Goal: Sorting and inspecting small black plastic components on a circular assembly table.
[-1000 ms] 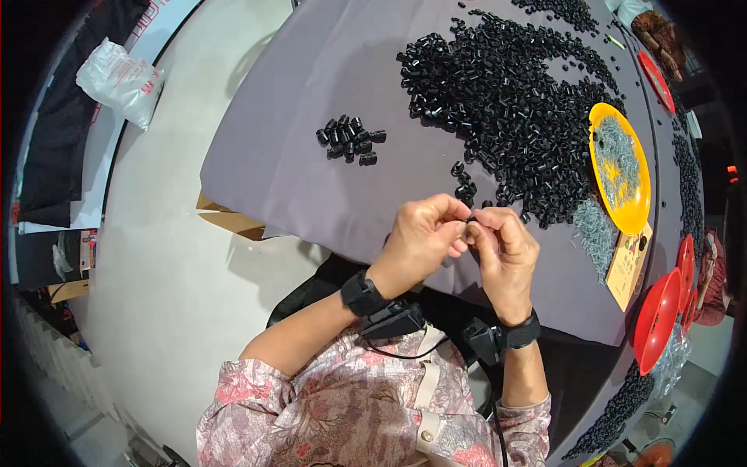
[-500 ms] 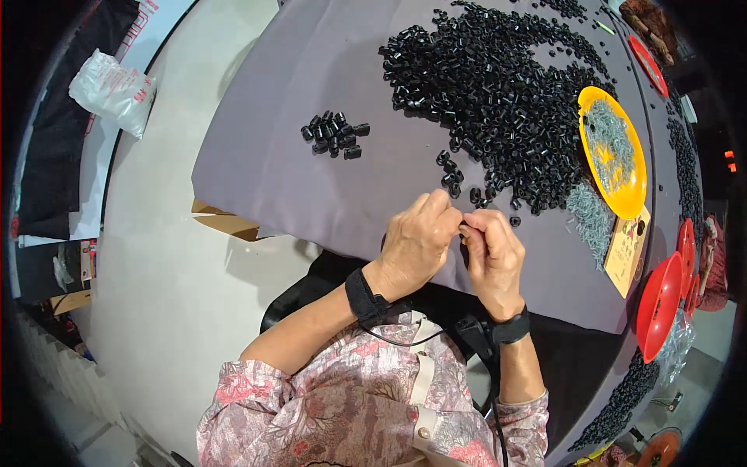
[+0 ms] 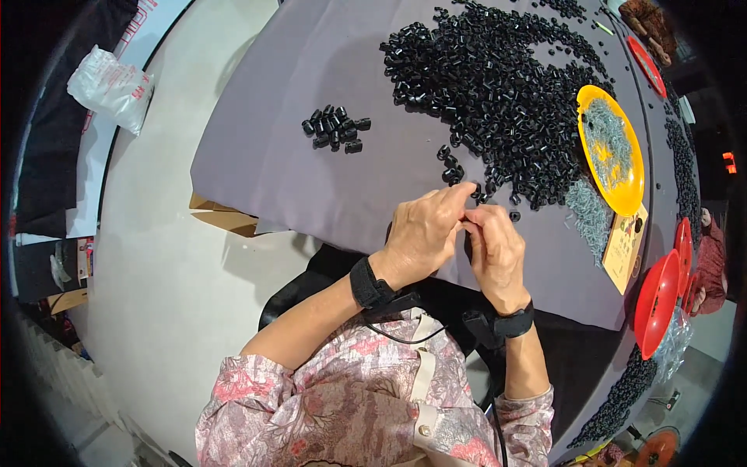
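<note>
My left hand (image 3: 422, 233) and my right hand (image 3: 498, 253) meet at the fingertips above the near part of the grey cloth-covered table (image 3: 311, 194). Both are closed in a pinch, and whatever sits between the fingertips is hidden. Just past them lies a short row of black cylindrical plastic pieces (image 3: 450, 166), beside a large heap of the same pieces (image 3: 498, 101). A small separate group of black pieces (image 3: 334, 130) rests to the left. On the right, a yellow plate (image 3: 629, 205) holds small slender grey pieces (image 3: 605, 140), with more grey pieces (image 3: 589, 218) spilled beside it.
A tan printed card (image 3: 622, 253) lies near the right table edge. Beyond are red plates (image 3: 657, 303), more black pieces (image 3: 622, 401) and another person's arm (image 3: 650, 35). A white plastic bag (image 3: 113, 89) is at far left; an open cardboard box (image 3: 224, 220) shows below the table's edge.
My left fingers have shifted slightly to the right and partly straightened at the pinch. Both hands stay together in nearly the same place; the piles look the same.
</note>
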Available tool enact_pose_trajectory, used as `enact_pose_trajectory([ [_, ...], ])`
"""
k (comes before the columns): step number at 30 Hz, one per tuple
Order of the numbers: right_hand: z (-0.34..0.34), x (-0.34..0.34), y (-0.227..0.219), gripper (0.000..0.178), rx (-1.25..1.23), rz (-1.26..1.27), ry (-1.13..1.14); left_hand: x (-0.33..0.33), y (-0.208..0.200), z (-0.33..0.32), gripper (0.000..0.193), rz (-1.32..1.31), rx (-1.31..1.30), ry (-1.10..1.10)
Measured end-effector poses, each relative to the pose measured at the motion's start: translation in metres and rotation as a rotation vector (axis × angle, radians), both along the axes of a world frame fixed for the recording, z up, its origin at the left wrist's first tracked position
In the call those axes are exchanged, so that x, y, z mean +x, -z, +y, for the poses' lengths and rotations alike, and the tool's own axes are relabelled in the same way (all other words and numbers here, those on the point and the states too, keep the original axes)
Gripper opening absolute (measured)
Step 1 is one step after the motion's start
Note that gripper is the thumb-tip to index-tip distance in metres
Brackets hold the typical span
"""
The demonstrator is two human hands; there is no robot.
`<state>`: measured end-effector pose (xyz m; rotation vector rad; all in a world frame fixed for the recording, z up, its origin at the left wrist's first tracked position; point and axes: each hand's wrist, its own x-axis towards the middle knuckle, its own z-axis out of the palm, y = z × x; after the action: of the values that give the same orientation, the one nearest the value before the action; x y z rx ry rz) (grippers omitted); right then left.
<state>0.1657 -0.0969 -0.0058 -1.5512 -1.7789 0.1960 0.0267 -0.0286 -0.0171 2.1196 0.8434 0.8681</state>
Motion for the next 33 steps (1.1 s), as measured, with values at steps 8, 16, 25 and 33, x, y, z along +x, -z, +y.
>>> enact_pose_trajectory([
  [8, 0.001, -0.002, 0.004, 0.023, 0.051, -0.099, 0.003, -0.008, -0.003, 0.008, 0.029, -0.081, -0.108, 0.052],
  [16, -0.003, 0.000, 0.009, 0.033, 0.027, -0.018, 0.046, -0.004, -0.007, 0.011, 0.013, -0.160, -0.552, 0.063],
  [25, 0.002, -0.005, 0.000, 0.032, 0.060, 0.026, 0.001, -0.001, -0.014, 0.009, 0.012, -0.119, -0.810, 0.010],
  [33, -0.005, 0.006, -0.007, 0.037, 0.028, 0.171, 0.017, 0.013, -0.009, -0.001, 0.006, 0.001, -0.282, 0.030],
])
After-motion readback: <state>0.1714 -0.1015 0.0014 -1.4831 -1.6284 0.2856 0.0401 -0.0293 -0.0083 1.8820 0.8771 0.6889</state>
